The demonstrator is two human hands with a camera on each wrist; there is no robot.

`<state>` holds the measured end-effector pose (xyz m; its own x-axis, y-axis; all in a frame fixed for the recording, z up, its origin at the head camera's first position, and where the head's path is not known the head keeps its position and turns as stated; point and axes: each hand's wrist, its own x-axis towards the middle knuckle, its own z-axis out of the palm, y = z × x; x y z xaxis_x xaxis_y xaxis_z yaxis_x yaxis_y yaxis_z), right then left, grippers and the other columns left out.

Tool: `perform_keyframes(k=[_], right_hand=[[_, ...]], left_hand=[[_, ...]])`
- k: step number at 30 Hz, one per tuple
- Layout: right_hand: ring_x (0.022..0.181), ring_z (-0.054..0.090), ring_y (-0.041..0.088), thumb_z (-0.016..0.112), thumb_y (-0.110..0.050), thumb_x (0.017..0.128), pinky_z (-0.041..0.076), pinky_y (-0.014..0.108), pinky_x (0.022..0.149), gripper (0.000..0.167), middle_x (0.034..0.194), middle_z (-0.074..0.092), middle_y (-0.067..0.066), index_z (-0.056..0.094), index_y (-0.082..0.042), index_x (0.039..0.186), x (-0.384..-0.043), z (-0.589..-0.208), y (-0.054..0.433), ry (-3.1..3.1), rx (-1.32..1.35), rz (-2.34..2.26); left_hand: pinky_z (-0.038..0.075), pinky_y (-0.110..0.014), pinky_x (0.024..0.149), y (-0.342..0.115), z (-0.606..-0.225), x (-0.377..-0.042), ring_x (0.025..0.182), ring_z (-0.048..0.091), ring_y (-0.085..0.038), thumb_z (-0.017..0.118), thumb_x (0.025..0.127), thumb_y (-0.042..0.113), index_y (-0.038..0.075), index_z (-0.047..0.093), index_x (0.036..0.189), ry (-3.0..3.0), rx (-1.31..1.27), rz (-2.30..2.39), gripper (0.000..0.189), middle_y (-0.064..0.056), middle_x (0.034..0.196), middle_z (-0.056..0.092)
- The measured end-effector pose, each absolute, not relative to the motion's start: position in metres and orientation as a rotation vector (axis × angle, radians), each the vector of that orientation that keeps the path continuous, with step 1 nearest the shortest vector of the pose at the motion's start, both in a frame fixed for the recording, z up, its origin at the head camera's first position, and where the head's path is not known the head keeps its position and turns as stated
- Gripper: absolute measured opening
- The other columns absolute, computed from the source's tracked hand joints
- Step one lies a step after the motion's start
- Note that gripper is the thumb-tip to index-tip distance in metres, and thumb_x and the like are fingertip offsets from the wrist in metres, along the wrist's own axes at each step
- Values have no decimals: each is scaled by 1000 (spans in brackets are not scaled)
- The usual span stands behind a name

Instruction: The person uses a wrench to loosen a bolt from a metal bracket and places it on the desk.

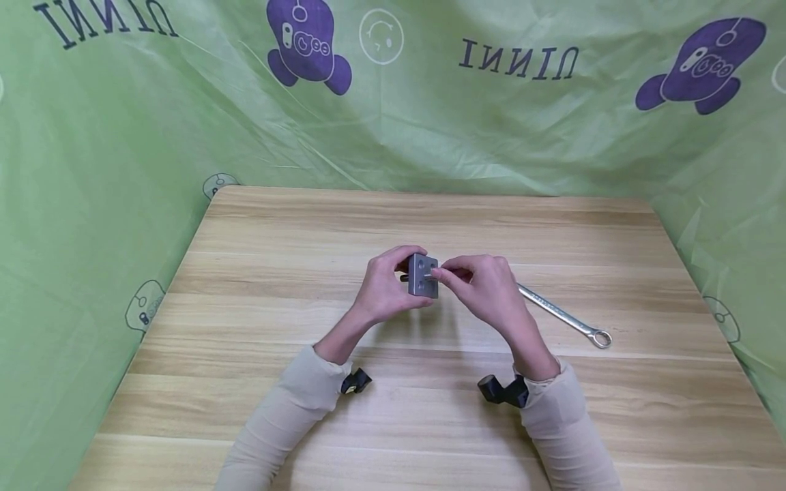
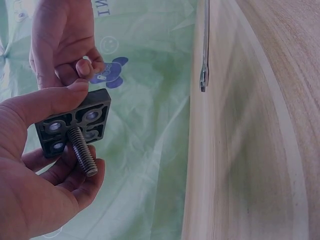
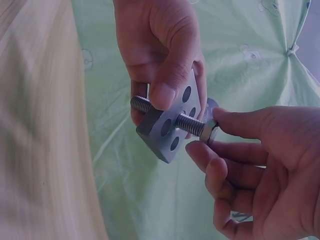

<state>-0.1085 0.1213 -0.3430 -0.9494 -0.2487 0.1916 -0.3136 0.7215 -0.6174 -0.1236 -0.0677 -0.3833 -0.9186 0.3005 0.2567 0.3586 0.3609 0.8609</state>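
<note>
A small grey block [image 1: 423, 277] with several holes is held up above the table by my left hand [image 1: 382, 288], thumb on one edge and fingers on the opposite one. Through its middle runs a threaded hex bolt [image 3: 190, 124]. The threaded end [image 2: 83, 152] sticks out of the block's recessed side in the left wrist view. My right hand [image 1: 488, 290] pinches the bolt's head between thumb and fingertips. In the right wrist view, a stretch of thread shows between that head and the block face.
On the wooden table [image 1: 245, 382], a combination wrench [image 1: 565, 315] lies to the right, its near end partly hidden behind my right hand. Black camera mounts [image 1: 503, 391] sit at both wrists. Green printed cloth [image 1: 430, 143] hangs behind and beside the table.
</note>
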Motion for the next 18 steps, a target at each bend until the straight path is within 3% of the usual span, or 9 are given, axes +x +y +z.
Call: perform_keyframes(k=[8, 18], right_hand=[[66, 63, 15, 80, -17, 83, 40, 20, 52, 19, 85, 78, 8, 80, -7, 100, -107, -343, 122, -2705, 622, 1016], [68, 65, 16, 78, 6, 76, 51, 24, 62, 20, 94, 77, 10, 79, -4, 92, -105, -344, 123, -2586, 756, 1038]], left_hand=[[60, -38, 83, -68, -384, -124, 95, 69, -28, 92, 58, 3, 3, 64, 122, -2544, -623, -1628, 70, -16, 113, 70], [60, -39, 83, -68, -383, -124, 94, 70, -28, 92, 58, 3, 4, 64, 122, -2547, -615, -1635, 70, -15, 114, 71]])
